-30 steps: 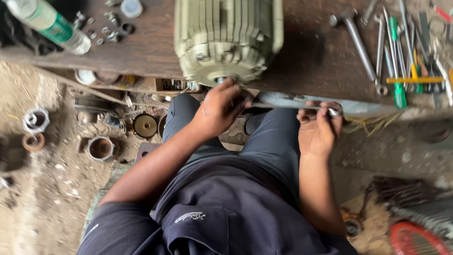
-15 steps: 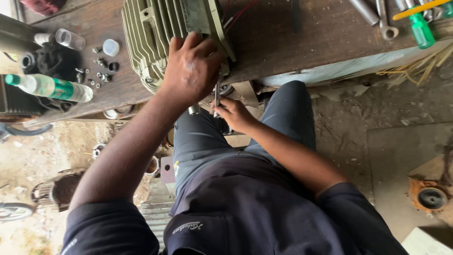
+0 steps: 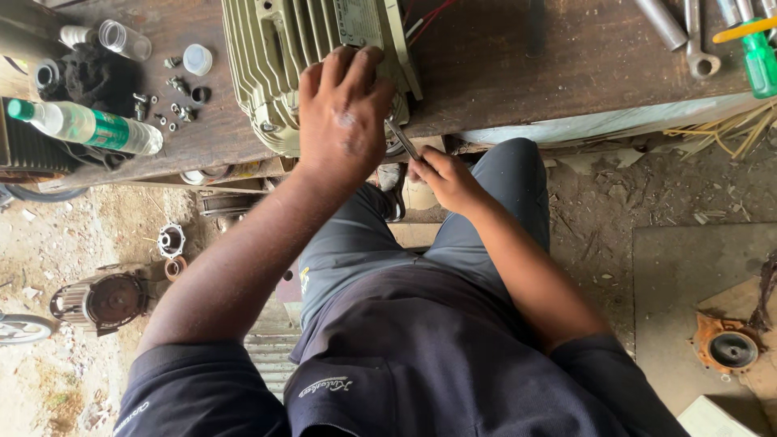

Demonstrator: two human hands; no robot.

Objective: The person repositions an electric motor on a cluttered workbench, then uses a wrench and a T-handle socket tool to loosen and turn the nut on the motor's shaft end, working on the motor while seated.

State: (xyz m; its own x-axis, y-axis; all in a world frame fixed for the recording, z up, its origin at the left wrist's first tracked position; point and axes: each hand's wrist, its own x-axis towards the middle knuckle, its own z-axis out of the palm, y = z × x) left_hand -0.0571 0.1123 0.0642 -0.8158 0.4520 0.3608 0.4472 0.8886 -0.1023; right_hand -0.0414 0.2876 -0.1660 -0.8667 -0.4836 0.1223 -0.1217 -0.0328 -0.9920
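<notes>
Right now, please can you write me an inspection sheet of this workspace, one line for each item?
Surface: worn dark wooden bench, scratched and stained.
Job's things: pale green ribbed electric motor on the bench edge; thin metal tool at its end face.
Clutter: clear plastic bottle with green cap, small bolts and nuts, white round cap, steel spanners, green-handled screwdriver.
Grippers: left hand flat on the motor; right hand, fingers closed on the tool.
Cables: red and black wires coming from the motor.
Surroundings: dirt floor, second small rusty motor, orange round part.
</notes>
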